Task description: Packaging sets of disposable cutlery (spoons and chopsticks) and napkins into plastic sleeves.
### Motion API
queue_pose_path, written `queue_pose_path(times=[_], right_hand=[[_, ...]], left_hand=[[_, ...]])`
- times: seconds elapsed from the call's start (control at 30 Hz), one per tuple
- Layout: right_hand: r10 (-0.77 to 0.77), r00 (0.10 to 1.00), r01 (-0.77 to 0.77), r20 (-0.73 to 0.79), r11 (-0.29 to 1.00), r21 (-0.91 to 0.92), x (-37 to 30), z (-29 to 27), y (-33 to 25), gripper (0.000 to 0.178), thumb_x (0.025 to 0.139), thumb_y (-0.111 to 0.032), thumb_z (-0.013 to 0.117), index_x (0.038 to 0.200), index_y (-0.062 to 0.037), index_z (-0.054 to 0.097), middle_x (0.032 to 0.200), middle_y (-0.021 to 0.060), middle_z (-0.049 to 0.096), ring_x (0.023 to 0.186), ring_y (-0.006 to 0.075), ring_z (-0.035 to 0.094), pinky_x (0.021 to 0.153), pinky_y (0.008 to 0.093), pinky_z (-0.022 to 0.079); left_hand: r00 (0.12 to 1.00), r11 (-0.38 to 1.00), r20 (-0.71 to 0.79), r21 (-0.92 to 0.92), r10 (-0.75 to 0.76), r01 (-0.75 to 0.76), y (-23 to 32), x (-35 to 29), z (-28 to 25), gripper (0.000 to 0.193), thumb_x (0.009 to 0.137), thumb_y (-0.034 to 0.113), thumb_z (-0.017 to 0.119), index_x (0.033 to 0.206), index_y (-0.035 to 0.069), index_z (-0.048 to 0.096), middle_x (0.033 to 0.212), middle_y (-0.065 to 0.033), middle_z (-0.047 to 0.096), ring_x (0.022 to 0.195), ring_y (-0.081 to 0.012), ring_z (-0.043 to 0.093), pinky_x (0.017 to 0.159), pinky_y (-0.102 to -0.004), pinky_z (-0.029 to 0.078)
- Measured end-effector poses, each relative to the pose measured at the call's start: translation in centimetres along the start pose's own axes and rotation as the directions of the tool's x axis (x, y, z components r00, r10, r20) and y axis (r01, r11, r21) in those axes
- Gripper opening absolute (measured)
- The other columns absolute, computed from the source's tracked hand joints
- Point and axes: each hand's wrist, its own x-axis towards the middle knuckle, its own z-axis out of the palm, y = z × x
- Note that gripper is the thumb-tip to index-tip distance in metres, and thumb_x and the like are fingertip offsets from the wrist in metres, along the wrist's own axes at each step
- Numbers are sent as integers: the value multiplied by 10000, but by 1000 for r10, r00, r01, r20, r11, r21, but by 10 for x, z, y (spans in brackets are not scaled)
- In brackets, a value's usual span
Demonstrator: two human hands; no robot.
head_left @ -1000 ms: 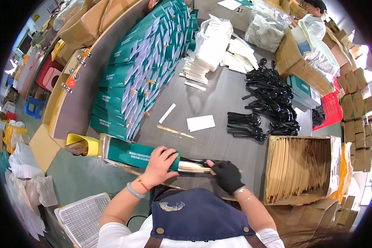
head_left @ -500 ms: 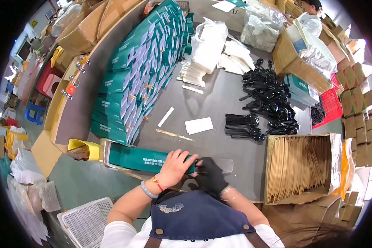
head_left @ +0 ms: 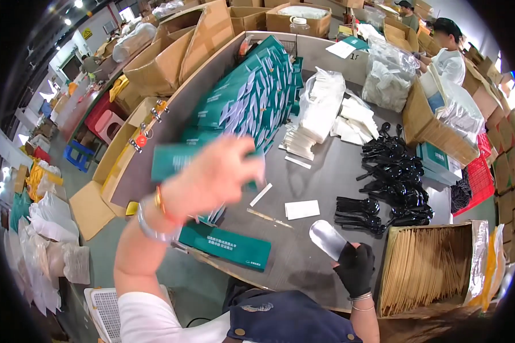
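Observation:
My left hand [head_left: 214, 174], bare and blurred by motion, is raised over the near end of the pile of green packets [head_left: 240, 94]. It grips a long green packet [head_left: 174, 162], also blurred, that sticks out on both sides of the hand. Below it, another flat green packet [head_left: 226, 247] with white print lies along the table's near edge. My right hand [head_left: 355, 266], in a black fingerless glove, is closed on a shiny, see-through strip with a rounded end [head_left: 326, 239], held over the table's near right part.
Black plastic spoons [head_left: 392, 177] lie heaped at the right, above a carton of thin wooden sticks [head_left: 420, 268]. White napkin-like packs [head_left: 320, 106] lie at the back. A white card [head_left: 302, 210] rests mid-table. A person [head_left: 447, 54] stands at the far right.
My left hand has left the table edge and risen leftward with a green packet. My right hand has moved right and taken up the clear strip. The view has shifted.

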Motion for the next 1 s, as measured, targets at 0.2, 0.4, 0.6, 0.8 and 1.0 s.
queue_pose_path(times=[0.2, 0.4, 0.6, 0.8, 1.0], right_hand=[[-137, 984, 138, 117, 990, -3, -5, 14, -10, 646, 509, -262, 882, 1048, -103, 564, 1008, 122, 605, 979, 350, 572, 820, 463, 457], [-59, 979, 71, 195, 996, -55, -7, 13, -3, 622, 563, -311, 860, 1065, -102, 558, 1005, 121, 593, 965, 340, 569, 833, 455, 443], [-72, 928, 135, 365, 979, -151, -3, 16, -20, 611, 579, -340, 843, 1083, -109, 587, 1003, 76, 585, 967, 288, 561, 835, 425, 404], [-102, 884, 223, 457, 950, -218, -1, 17, -28, 579, 595, -379, 828, 1061, -113, 613, 1023, 66, 589, 973, 272, 560, 854, 411, 385], [-169, 829, 231, 534, 972, -51, -7, 52, -32, 593, 620, -396, 812, 1094, -105, 607, 1052, 81, 585, 1004, 294, 548, 870, 425, 383]], left_hand=[[917, 978, -363, 58, -165, 199, -98, 18, 24, 478, 710, -12, 682, 1169, 87, 592, 1313, -205, 510, 1158, -381, 533, 1011, -397, 448], [854, 726, 93, -486, -511, 487, 36, -68, 164, 530, 735, 178, 749, 1217, 32, 585, 1152, -152, 626, 1088, -323, 583, 944, -397, 466], [674, 647, 141, -194, -726, 737, 114, -133, 221, 803, 638, 370, 838, 1290, 26, 519, 1342, -146, 477, 1307, -367, 369, 1091, -565, 237], [590, 516, 131, -360, -797, 777, 109, -147, 237, 921, 602, 406, 856, 1343, 13, 478, 1418, -160, 410, 1371, -398, 286, 1136, -576, 155], [603, 530, 128, -358, -788, 769, 111, -147, 235, 952, 603, 420, 859, 1358, -3, 461, 1440, -174, 398, 1386, -404, 267, 1136, -585, 150]])
